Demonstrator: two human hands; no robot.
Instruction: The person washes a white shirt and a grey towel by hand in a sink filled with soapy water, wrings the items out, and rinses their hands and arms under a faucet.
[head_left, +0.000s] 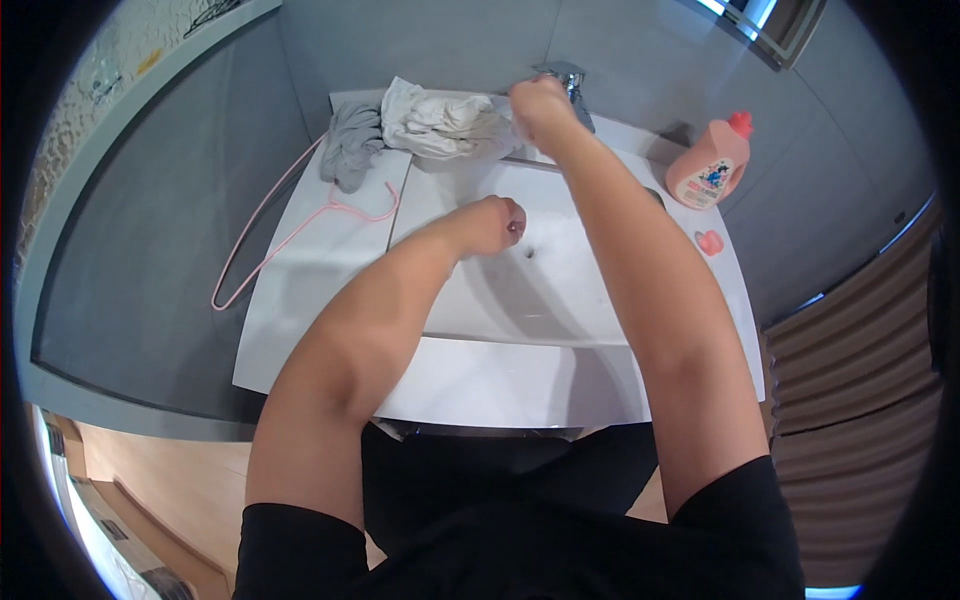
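Tap at the back of a white basin gets the attention as a person leans over the worktop, the right hand raised to it with fingers closed about its handle or spout; which part is gripped cannot be told. The left hand hangs over the bowl, curled into a loose fist and holding nothing that shows. No water is seen in the basin, so the washing looks barely begun: a crumpled white garment and a grey one lie untouched on the ledge, beside a pink hanger. A pink detergent bottle stands at right, its pink cap lying near it. Both forearms stretch forward, right well beyond left.
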